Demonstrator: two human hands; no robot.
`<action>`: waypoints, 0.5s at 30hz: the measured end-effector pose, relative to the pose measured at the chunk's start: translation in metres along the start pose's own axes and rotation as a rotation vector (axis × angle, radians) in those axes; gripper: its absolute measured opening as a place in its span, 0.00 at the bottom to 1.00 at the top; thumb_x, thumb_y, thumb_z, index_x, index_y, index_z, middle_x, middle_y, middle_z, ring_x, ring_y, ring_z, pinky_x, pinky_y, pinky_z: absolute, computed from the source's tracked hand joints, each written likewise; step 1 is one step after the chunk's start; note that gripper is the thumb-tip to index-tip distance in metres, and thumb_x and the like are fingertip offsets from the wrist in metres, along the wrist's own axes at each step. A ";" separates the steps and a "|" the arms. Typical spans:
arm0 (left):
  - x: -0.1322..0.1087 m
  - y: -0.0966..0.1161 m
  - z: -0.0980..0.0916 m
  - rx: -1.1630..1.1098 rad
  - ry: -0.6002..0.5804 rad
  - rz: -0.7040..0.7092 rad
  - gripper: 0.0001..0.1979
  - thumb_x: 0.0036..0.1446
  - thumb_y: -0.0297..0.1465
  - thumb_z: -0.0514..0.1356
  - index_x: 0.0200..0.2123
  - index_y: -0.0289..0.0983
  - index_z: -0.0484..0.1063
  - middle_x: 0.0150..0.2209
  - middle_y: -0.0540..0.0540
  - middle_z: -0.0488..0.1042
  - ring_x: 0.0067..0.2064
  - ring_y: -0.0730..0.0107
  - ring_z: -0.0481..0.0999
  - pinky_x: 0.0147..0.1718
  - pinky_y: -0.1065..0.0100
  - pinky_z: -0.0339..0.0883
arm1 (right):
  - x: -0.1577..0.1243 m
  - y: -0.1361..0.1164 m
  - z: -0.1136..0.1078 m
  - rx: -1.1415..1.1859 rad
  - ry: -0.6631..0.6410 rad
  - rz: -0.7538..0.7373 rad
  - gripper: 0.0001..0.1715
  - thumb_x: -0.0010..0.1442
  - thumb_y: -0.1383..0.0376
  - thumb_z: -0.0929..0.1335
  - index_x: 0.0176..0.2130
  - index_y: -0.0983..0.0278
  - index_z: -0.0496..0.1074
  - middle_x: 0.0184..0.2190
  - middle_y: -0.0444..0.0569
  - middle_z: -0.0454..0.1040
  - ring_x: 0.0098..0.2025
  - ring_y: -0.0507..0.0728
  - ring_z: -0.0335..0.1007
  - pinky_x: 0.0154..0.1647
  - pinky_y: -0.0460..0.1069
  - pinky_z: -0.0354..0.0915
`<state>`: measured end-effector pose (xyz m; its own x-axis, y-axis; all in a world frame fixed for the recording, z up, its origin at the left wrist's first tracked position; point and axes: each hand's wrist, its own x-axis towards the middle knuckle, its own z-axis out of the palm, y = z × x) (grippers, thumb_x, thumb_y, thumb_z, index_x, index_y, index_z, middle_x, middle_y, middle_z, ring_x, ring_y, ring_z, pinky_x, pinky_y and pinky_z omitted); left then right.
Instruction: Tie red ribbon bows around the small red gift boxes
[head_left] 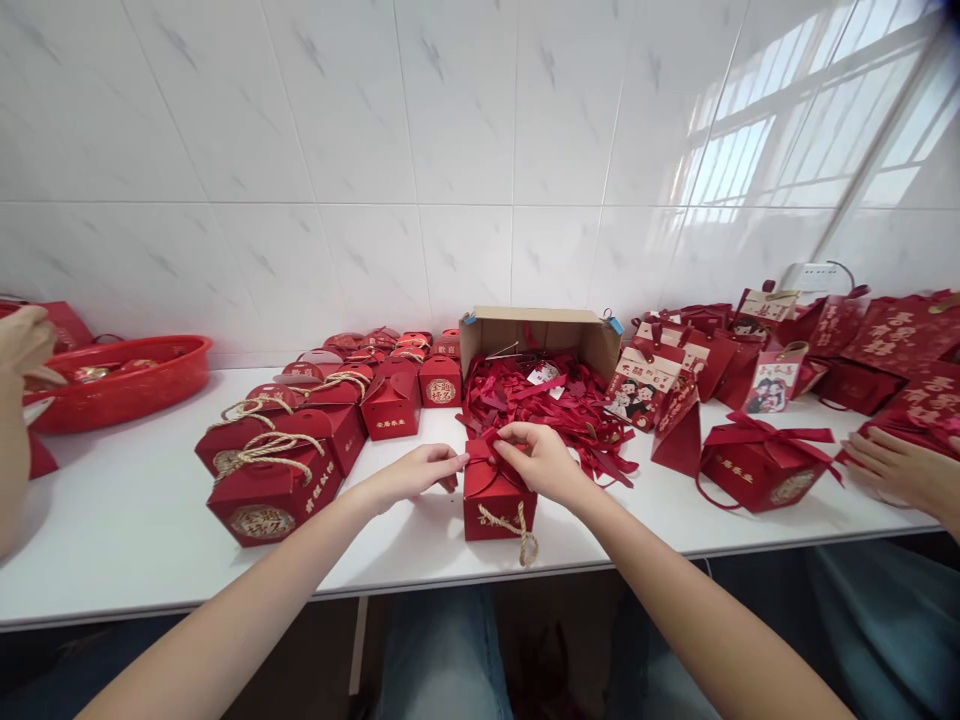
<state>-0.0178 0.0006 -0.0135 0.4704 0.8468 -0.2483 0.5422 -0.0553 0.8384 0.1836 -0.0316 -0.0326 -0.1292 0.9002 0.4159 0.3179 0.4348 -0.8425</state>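
- Nearest: legs in blue denim (pixel 442 655), below the front edge of a white surface (pixel 420 545).
- Close to that edge, midway along: small red box (pixel 487 508), upright, gold lettering on its near face. Looped twisted cord (pixel 523 532) hangs down that face, over the lettering.
- Across its top: red ribbon (pixel 480 452). Right hand (pixel 546 462) has thumb and forefinger pinched on it. Left hand (pixel 427 474) at the box's left side, fingertips drawn together at the ribbon's edge; cannot tell whether they grip it. The two hands are apart, box top between.
- Left of the box, standing separate: larger red carton (pixel 274 500) with round gold emblem and cord tied on top; similar ones behind.
- Right: bow-tied box (pixel 765 468), a co-worker's hand (pixel 892 465) near it.
- Just behind the worked box: heap of red ribbons (pixel 540 400), spilling from a cardboard box (pixel 540 316) lying open toward the front.
- Beside it, left: rows of small red boxes (pixel 394 400). Right: printed red bags (pixel 645 385), couples pictured on some.
- Far left: red basin (pixel 142 400), another person's hand (pixel 26 340) beside it.
- Farthest: pale tiled wall (pixel 465 110), window light reflected at right.
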 end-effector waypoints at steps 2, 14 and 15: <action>-0.002 0.003 -0.001 -0.020 -0.005 0.026 0.21 0.46 0.50 0.59 0.23 0.36 0.63 0.21 0.50 0.67 0.23 0.74 0.62 0.18 0.74 0.46 | 0.000 -0.001 0.004 -0.059 0.083 0.056 0.09 0.53 0.63 0.65 0.31 0.62 0.74 0.29 0.48 0.77 0.30 0.57 0.72 0.33 0.50 0.66; 0.002 0.068 0.007 -0.297 0.003 0.405 0.12 0.49 0.38 0.63 0.31 0.34 0.76 0.25 0.48 0.74 0.30 0.70 0.71 0.37 0.66 0.63 | -0.011 -0.015 0.012 -0.260 0.102 -0.165 0.09 0.53 0.66 0.66 0.25 0.64 0.72 0.24 0.46 0.76 0.26 0.53 0.68 0.29 0.46 0.61; 0.007 0.067 0.007 -0.348 -0.027 0.419 0.15 0.49 0.38 0.63 0.37 0.35 0.76 0.30 0.46 0.76 0.34 0.68 0.73 0.39 0.65 0.63 | -0.011 -0.014 0.012 -0.257 0.120 -0.135 0.11 0.54 0.64 0.66 0.23 0.65 0.71 0.22 0.46 0.75 0.25 0.53 0.67 0.28 0.46 0.60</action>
<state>0.0269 -0.0004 0.0375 0.6165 0.7760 0.1333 0.0439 -0.2029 0.9782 0.1695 -0.0470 -0.0295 -0.0794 0.8188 0.5686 0.5342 0.5165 -0.6692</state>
